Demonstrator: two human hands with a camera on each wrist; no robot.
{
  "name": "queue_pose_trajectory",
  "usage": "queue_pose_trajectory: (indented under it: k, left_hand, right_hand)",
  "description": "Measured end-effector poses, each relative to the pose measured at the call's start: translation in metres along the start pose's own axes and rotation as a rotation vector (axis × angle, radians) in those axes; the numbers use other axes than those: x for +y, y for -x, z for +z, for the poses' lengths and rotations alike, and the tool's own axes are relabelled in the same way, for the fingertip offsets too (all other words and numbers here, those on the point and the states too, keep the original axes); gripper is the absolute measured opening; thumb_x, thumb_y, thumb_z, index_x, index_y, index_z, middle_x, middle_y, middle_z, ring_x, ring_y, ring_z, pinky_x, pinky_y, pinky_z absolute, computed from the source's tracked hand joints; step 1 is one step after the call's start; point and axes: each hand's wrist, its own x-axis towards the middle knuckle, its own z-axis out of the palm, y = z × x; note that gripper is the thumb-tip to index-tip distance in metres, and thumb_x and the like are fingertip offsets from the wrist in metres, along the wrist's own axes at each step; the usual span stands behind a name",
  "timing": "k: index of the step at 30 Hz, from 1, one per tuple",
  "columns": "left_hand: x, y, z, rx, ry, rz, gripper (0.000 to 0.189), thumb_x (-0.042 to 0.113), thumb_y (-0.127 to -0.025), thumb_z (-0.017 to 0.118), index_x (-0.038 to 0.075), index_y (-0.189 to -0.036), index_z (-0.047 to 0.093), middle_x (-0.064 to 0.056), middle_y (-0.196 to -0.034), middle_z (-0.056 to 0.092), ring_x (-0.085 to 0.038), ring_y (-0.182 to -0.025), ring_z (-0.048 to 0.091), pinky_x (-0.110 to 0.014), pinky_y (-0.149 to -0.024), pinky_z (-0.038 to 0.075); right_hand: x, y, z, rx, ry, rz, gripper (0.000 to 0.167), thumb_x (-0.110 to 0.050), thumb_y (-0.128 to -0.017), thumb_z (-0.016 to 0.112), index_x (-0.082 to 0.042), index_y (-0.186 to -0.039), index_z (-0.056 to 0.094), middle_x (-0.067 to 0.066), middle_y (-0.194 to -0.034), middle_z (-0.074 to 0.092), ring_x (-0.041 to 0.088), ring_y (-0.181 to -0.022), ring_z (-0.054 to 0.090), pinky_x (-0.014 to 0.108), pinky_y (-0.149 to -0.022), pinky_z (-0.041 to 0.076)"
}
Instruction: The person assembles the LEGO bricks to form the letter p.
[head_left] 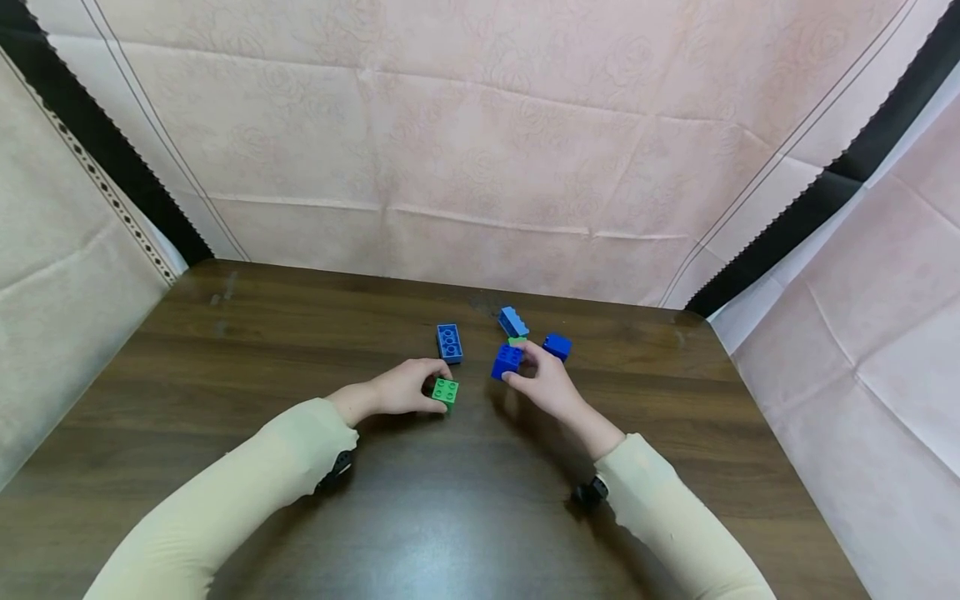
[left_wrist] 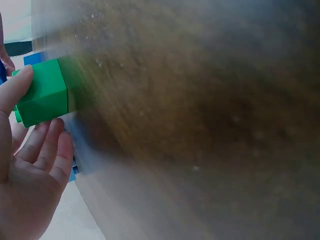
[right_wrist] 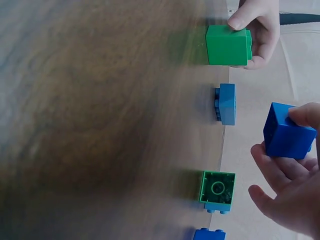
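My left hand [head_left: 401, 388] pinches a green toy building brick [head_left: 446, 390] between thumb and fingers, its studs facing up. In the left wrist view, the thumb lies on one side of this brick [left_wrist: 45, 92]. My right hand [head_left: 546, 382] holds a dark blue brick [head_left: 507, 361], with the thumb on one face and fingers on the other, as the right wrist view shows of the blue brick [right_wrist: 287, 135]. Just beyond the right hand lies a second green brick [head_left: 517, 340], partly hidden in the head view; its hollow underside shows in the right wrist view.
Beyond the left hand lies a medium-blue brick [head_left: 449, 343]. A lighter blue brick [head_left: 512, 321] lies by the second green one, and another dark blue brick [head_left: 557, 346] is right of it. The brown wooden table [head_left: 405, 517] ends at a pale cloth backdrop [head_left: 480, 150].
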Motion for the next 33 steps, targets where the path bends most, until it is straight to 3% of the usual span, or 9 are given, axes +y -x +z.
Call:
queue_pose_trajectory:
  k: [8,20,27,33]
  left_hand:
    - [-0.001,-0.002,0.004,0.031,0.05,0.0,0.031,0.022,-0.08,0.074,0.012,-0.104,0.056,-0.003,-0.097,0.062,-0.015,-0.09,0.056,-0.031,-0.081,0.049]
    - [0.004,-0.009,0.013,0.073,0.08,0.012,0.03,0.021,-0.079,0.075,0.012,-0.1,0.057,-0.002,-0.092,0.062,-0.013,-0.084,0.055,-0.029,-0.078,0.048]
    - [0.005,-0.007,0.014,0.069,0.112,-0.011,0.037,0.024,-0.077,0.077,0.01,-0.106,0.057,-0.004,-0.098,0.063,-0.015,-0.091,0.057,-0.032,-0.084,0.05]
    - [0.002,-0.002,0.011,0.103,0.131,-0.023,0.037,0.021,-0.078,0.076,0.008,-0.106,0.057,-0.006,-0.101,0.063,-0.017,-0.095,0.059,-0.036,-0.089,0.05]
  right_hand:
    - [0.0,0.0,0.0,-0.017,-0.032,0.0,0.052,-0.033,-0.088,0.065,-0.011,-0.133,0.049,0.013,-0.121,0.061,0.029,-0.114,0.056,0.045,-0.094,0.048]
    - [-0.006,-0.001,0.002,-0.019,-0.031,-0.014,0.047,-0.024,-0.086,0.068,-0.009,-0.128,0.053,0.014,-0.12,0.061,0.031,-0.109,0.057,0.044,-0.09,0.05]
    - [-0.007,-0.003,0.005,-0.034,-0.031,-0.007,0.047,-0.024,-0.086,0.068,-0.009,-0.128,0.052,0.015,-0.12,0.061,0.031,-0.11,0.057,0.045,-0.092,0.049]
    - [-0.009,-0.004,0.007,-0.049,-0.043,-0.043,0.046,-0.022,-0.086,0.068,-0.008,-0.127,0.053,0.015,-0.12,0.061,0.03,-0.11,0.058,0.045,-0.092,0.049]
